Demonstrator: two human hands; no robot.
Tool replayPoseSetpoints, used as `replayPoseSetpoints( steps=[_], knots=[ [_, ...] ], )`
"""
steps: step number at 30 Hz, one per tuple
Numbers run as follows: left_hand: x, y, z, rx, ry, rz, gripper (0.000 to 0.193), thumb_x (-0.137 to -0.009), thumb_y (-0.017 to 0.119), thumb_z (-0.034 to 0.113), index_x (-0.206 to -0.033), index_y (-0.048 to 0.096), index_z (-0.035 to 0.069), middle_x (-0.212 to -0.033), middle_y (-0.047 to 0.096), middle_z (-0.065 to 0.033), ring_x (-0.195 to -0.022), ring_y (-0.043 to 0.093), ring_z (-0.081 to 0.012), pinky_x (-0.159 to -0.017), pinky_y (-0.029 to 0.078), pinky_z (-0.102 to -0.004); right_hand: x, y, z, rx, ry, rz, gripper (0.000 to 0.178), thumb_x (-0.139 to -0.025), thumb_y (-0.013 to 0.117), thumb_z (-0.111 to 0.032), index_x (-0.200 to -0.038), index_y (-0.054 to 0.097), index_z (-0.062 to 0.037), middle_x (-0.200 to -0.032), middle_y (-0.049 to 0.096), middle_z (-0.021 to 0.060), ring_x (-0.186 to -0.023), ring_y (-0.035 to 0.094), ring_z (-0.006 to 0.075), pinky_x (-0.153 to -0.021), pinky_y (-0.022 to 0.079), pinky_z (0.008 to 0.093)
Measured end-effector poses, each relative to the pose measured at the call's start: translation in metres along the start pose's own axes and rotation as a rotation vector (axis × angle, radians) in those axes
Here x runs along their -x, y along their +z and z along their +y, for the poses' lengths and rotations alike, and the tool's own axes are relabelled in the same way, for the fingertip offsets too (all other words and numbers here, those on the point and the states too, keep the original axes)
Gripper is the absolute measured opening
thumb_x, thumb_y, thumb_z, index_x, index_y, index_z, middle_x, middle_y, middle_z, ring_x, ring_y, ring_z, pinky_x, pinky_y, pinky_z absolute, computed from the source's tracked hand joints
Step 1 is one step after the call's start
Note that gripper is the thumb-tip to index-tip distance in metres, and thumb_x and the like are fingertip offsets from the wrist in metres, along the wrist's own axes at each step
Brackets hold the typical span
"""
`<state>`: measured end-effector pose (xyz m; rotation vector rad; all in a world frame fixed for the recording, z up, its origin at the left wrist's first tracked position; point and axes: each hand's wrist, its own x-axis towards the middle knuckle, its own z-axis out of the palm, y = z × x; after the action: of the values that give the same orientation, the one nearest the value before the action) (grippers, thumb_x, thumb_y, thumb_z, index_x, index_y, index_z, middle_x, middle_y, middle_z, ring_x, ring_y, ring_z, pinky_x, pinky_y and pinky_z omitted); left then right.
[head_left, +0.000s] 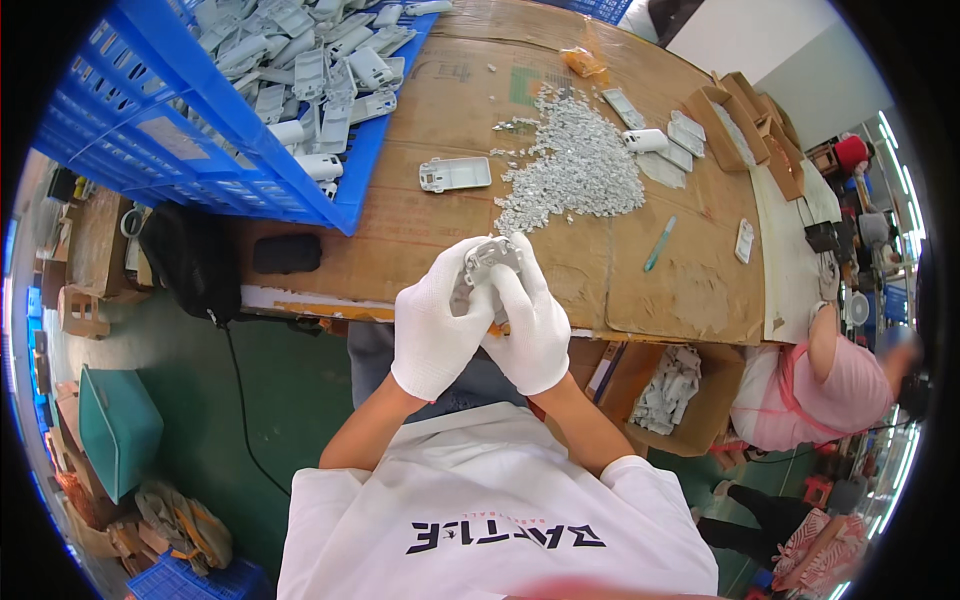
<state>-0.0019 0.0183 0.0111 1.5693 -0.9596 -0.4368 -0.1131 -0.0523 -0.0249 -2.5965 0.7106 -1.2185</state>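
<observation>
My left hand (440, 310) and my right hand (530, 330), both in white knit gloves, are closed around a light grey plastic housing (492, 256) just past the table's near edge. The thumbs press on it close together, and the fingers hide much of its shape. Beyond the hands spreads a heap of small whitish plastic pieces (580, 165). A single open housing shell (456, 174) lies on the cardboard left of the heap. More housings (646, 141) rest at the heap's right side.
At left, a blue crate (190, 130) holds many grey housings. A black case (286, 253) lies near the edge; a teal pen-like tool (660, 245) is at right. Below the table, a cardboard box (722, 395) contains white parts. Another person in pink (830, 390) is at far right.
</observation>
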Motion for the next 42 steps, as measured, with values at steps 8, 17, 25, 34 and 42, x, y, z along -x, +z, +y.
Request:
replayPoseSetpoints(
  steps=[8, 17, 25, 34, 42],
  knots=[
    [0.005, 0.006, 0.007, 0.059, -0.071, -0.078, 0.035, -0.09, 0.063, 0.002, -0.126, 0.062, 0.001, -0.106, 0.074, -0.013, -0.095, 0.073, -0.0173, -0.079, 0.059, -0.029, 0.01, -0.013, 0.001, 0.09, -0.001, 0.015, 0.058, -0.077, 0.08, -0.03, -0.126, 0.06, -0.0066, -0.138, 0.057, 0.0211, -0.087, 0.07, 0.0248, -0.067, 0.057, 0.0307],
    [-0.005, 0.035, 0.006, 0.002, 0.01, -0.212, 0.041, -0.088, 0.065, 0.004, -0.128, 0.06, 0.0, -0.106, 0.073, -0.0138, -0.096, 0.072, -0.0158, -0.082, 0.056, -0.0291, 0.017, -0.031, 0.033, -0.058, 0.103, 0.038, 0.064, -0.068, 0.084, -0.017, -0.126, 0.059, -0.007, -0.132, 0.059, 0.0185, -0.108, 0.065, 0.035, -0.087, 0.056, 0.0393],
    [-0.088, 0.026, -0.073, -1.053, 0.306, -0.113, 0.047, -0.083, 0.073, 0.023, -0.124, 0.057, 0.009, -0.143, 0.048, -0.013, -0.128, 0.045, -0.0364, -0.1, 0.04, -0.0476, -0.004, -0.14, 0.314, 0.759, 0.65, 0.031, 0.038, -0.084, 0.068, -0.023, -0.114, 0.053, -0.0042, -0.111, 0.062, 0.0211, -0.103, 0.062, 0.0405, -0.086, 0.051, 0.0499],
    [-0.098, -0.006, -0.118, -0.855, 0.291, -0.047, 0.018, -0.089, 0.064, 0.018, -0.095, 0.065, 0.0, -0.114, 0.064, -0.0189, -0.119, 0.057, -0.0369, -0.096, 0.05, -0.0435, -0.039, -0.057, 0.21, 0.307, -0.181, -0.09, 0.027, -0.072, 0.069, -0.008, -0.098, 0.063, -0.0134, -0.096, 0.065, 0.0051, -0.088, 0.062, 0.0264, -0.078, 0.053, 0.0377],
    [-0.102, -0.031, -0.129, -0.651, 0.276, 0.015, 0.068, -0.077, 0.067, -0.005, -0.141, 0.047, 0.004, -0.143, 0.046, -0.0196, -0.137, 0.041, -0.0357, -0.117, 0.032, -0.0395, -0.03, 0.006, 0.181, 0.259, -0.112, -0.222, 0.008, -0.081, 0.063, -0.012, -0.088, 0.062, -0.011, -0.087, 0.061, 0.0064, -0.083, 0.063, 0.0245, -0.072, 0.053, 0.0369]
  ],
)
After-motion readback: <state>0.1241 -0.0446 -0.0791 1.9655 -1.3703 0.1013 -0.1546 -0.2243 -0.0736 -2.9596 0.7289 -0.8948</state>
